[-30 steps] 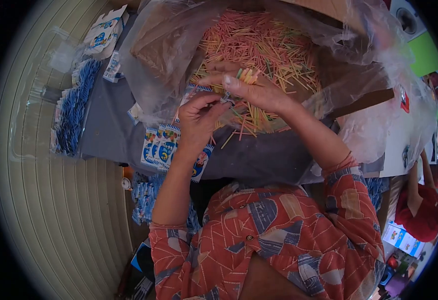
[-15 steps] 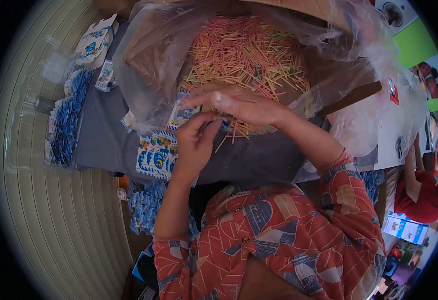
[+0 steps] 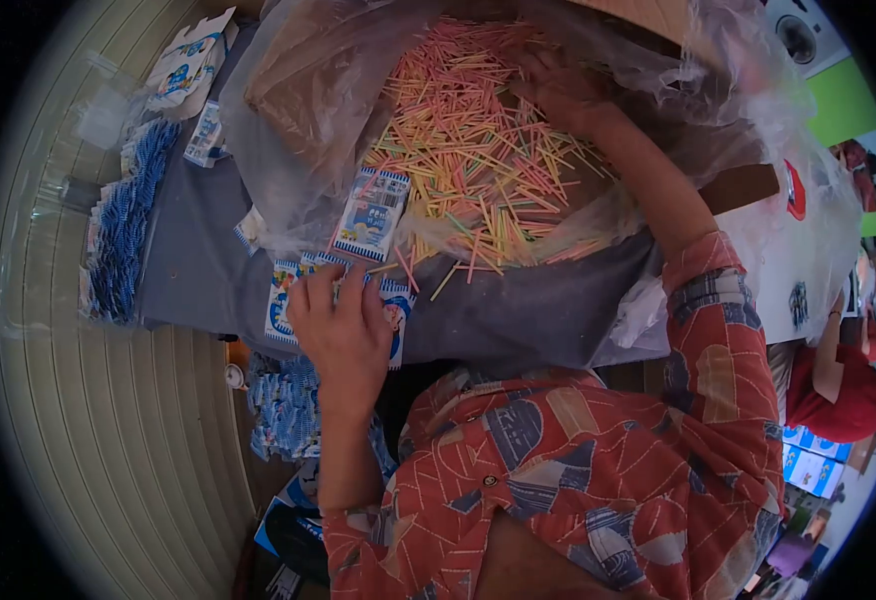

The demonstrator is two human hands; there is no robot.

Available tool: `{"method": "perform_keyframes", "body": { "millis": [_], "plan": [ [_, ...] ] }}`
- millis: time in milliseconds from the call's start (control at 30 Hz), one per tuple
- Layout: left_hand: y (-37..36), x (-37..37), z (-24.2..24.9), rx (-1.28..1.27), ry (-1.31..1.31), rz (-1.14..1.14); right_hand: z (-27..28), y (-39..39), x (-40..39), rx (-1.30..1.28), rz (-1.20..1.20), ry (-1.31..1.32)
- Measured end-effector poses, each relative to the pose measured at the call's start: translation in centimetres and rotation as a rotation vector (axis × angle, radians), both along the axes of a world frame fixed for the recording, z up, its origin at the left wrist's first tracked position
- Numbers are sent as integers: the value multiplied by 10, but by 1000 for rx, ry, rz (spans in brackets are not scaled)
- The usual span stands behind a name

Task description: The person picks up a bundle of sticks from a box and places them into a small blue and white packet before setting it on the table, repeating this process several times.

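My left hand (image 3: 343,325) lies with its fingers stretched over a row of small blue-and-white printed packets (image 3: 280,300) at the table's near edge. Just beyond its fingertips, another blue-and-white packet (image 3: 372,214) lies against the plastic liner, beside the sticks. Thin pink, yellow and pale green sticks (image 3: 478,140) are heaped in the plastic-lined cardboard box. At the far right of this heap, my right hand (image 3: 563,92) reaches in among the sticks, fingers apart and pointing left. That hand is in shadow, and I see nothing gripped in it.
Clear plastic sheeting (image 3: 298,120) drapes around the box. A clear tub (image 3: 43,250) with a long stack of blue packets (image 3: 130,230) stands at left, near a flattened printed carton (image 3: 193,65). More packets (image 3: 286,405) are below the table edge. A person in red (image 3: 838,395) is at far right.
My right hand has moved from above my left hand to the far right of the stick heap. My left hand has come down and left onto the packets, its pinch opened.
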State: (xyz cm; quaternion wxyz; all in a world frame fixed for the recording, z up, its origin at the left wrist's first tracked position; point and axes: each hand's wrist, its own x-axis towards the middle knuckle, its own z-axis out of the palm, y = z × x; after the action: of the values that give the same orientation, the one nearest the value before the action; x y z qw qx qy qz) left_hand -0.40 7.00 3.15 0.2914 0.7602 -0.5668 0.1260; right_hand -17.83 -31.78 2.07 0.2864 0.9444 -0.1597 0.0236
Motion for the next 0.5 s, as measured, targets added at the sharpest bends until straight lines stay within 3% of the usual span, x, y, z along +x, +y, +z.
{"method": "perform_keyframes", "body": {
  "millis": [33, 100, 233, 300, 433, 500],
  "plan": [
    [-16, 7, 4, 1, -6, 2, -12, -8, 0, 1, 2, -6],
    [-50, 21, 10, 179, 2, -100, -45, -33, 1, 247, -53, -444],
    [-81, 20, -18, 320, -117, -129, -6, 5, 3, 188, -207, -254],
    [-85, 9, -25, 426, -276, -74, 2, 21, 4, 456, -459, -218],
    [-89, 5, -31, 485, -340, -103, 3, 33, 1, 427, -352, -210],
    [-86, 11, -30, 357, -265, -179, 0, 32, 6, 472, -349, -366]
  ]
}}
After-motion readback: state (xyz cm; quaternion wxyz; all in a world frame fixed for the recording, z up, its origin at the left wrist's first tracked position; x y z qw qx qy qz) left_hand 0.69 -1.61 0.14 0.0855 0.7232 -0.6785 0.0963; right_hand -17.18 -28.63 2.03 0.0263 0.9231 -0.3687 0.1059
